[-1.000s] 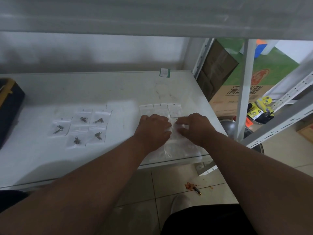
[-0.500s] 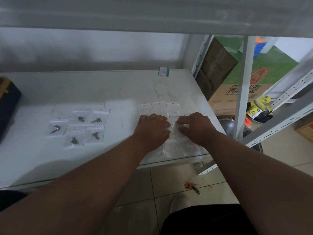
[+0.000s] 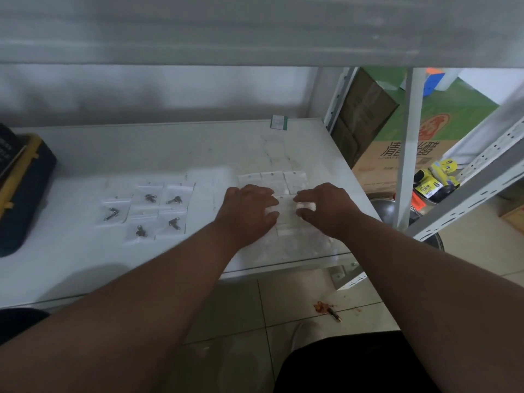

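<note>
My left hand (image 3: 249, 211) and my right hand (image 3: 326, 208) lie close together on the right part of the white shelf top (image 3: 170, 154). Each pinches one side of a small clear plastic bag (image 3: 286, 212) that lies flat between them. Whether that bag holds anything I cannot tell. A loose pile of clear bags (image 3: 297, 245) lies under and in front of my hands, near the front edge. Just beyond my fingers three empty small bags (image 3: 272, 178) lie in a row. Several small bags with metal parts (image 3: 147, 211) are spread out to the left.
A dark case with yellow trim (image 3: 25, 188) sits at the left edge. A small green-edged card (image 3: 279, 121) lies at the back. A white upright post (image 3: 408, 148), cardboard boxes (image 3: 397, 154) and a metal bowl (image 3: 382, 208) stand right of the shelf. An upper shelf hangs overhead.
My hands have drawn slightly apart, so more of the small bag shows between them. The bags on the left have not moved.
</note>
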